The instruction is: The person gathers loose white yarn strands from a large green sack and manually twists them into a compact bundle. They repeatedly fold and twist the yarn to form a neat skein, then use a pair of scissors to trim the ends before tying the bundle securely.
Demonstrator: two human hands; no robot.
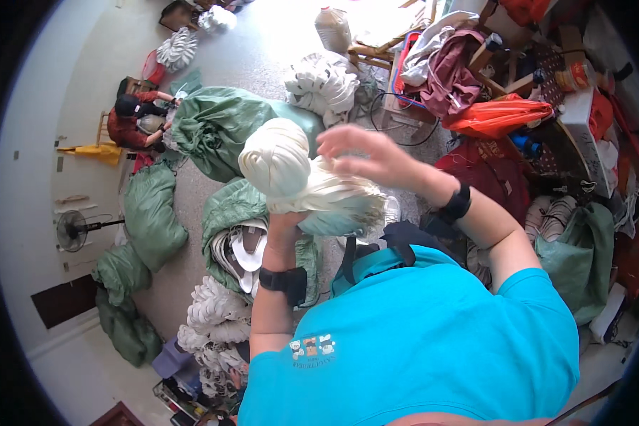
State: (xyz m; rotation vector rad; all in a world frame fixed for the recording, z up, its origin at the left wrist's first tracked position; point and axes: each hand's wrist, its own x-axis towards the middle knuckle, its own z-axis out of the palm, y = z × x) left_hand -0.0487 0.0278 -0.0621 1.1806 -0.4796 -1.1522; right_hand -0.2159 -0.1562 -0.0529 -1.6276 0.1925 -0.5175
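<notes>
In front of my chest is a bundle of cream-white strips [275, 157], with a rounded, wrapped head and a loose, frayed tail trailing to the right. My left hand [287, 219] holds it from below, at the neck between head and tail; the bundle hides most of those fingers. Just above the tail is my right hand [373, 155], its fingers curved and apart with nothing seen in them. Beyond the bundle lies a large, full green woven sack [224, 128]. An open green sack [220, 206] with white curved pieces [248, 248] in it stands near my left forearm.
Another person [131, 117] sits at the far left, hands at the large sack. More green sacks [153, 213] line the left wall by a fan [74, 228]. White bundles [323, 84] lie ahead and at lower left. Cluttered furniture, with a red plastic bag [497, 115], fills the right.
</notes>
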